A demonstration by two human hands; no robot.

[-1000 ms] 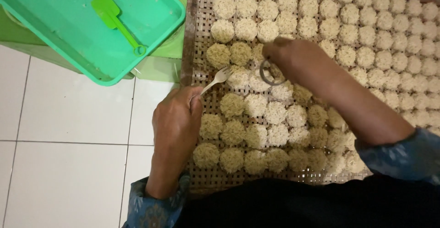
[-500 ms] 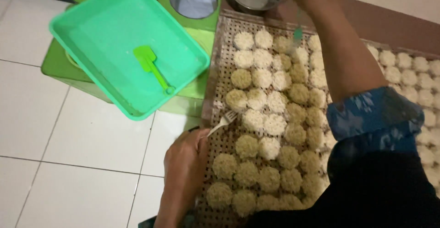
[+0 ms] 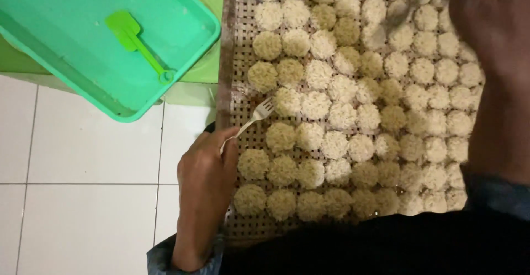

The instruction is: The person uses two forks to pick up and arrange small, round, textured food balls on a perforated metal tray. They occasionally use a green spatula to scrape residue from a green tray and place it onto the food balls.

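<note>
My left hand [image 3: 205, 167] grips a metal fork [image 3: 255, 117] whose tines rest by the left column of round noodle cakes [image 3: 337, 115]. The cakes lie in rows on a woven rattan tray [image 3: 229, 70]. My right hand [image 3: 491, 21] hovers blurred over the tray's upper right corner, close to the camera. A greyish object shows just left of its fingers; whether the hand holds it is unclear. The right forearm runs down the frame's right side into a blue patterned sleeve.
A turquoise plastic tray [image 3: 49, 43] with a green spatula [image 3: 135, 40] in it sits at the upper left on a green surface. White floor tiles [image 3: 83, 197] fill the lower left. Dark cloth covers the bottom right.
My right hand came back from the metal bowl beyond the tray to the tray's upper right. The view shifted down, hiding the bowls. My left hand still holds the fork at the same spot.
</note>
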